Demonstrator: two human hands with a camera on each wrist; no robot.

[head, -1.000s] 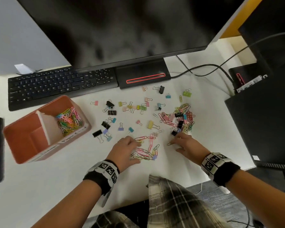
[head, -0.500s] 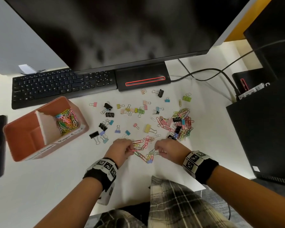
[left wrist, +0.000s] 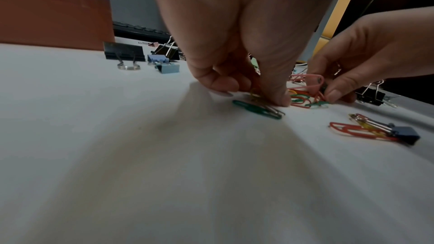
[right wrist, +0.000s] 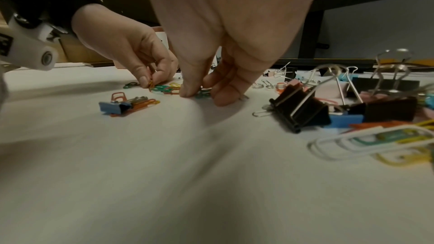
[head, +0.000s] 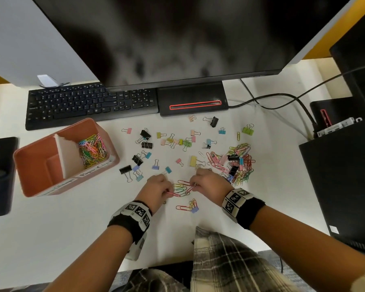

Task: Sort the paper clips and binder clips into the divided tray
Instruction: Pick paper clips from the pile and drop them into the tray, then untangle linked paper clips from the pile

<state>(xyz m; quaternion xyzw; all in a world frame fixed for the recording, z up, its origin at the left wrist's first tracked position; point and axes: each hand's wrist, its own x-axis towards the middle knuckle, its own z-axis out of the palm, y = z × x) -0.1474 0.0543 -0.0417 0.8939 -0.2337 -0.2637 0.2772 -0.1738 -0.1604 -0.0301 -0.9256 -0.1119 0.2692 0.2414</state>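
Meanwhile, in the head view, both hands had drawn together since a moment earlier, the left hand and right hand now pinching a small heap of coloured wire paper clips on the white desk, while the terracotta plastic divided tray sat well to the left, one compartment already holding clips. The left wrist view showed thumb and forefinger pressed onto glossy clips. The right wrist view showed the same pinch beside black metal binder clips.

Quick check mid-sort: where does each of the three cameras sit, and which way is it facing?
Head: above, looking down at desk, divided tray, both forearms.
Left wrist: low, along left hand pinching paper clips; right hand opposite.
Right wrist: low, along the right hand; the left hand opposite.
Shared: blue binder clip, in all views.
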